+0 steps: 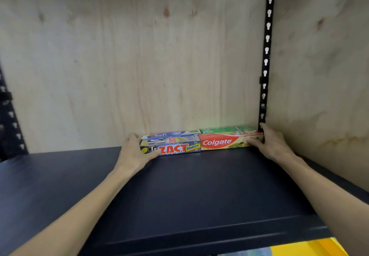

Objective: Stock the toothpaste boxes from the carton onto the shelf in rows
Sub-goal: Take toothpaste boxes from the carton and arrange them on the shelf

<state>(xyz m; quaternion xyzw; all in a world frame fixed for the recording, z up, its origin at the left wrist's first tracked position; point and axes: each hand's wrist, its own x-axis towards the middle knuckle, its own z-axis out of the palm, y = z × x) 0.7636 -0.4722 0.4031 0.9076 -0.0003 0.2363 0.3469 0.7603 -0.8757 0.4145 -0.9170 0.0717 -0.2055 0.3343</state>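
Observation:
Several toothpaste boxes lie at the back right of the dark shelf (189, 192), against the plywood back. In front, a grey Zact box (175, 148) lies end to end with a red Colgate box (223, 141). Behind them are a blue Safi box (169, 135) and a green box (225, 130). My left hand (133, 152) grips the left end of the Zact box, thumb across its front. My right hand (273, 144) holds the right end of the Colgate box, next to the side wall. The carton is out of view.
A black slotted upright (266, 56) runs up the back right corner, and another (10, 116) stands at the left edge. Plywood panels close the back and right side. Something yellow (311, 247) shows below the shelf's front edge.

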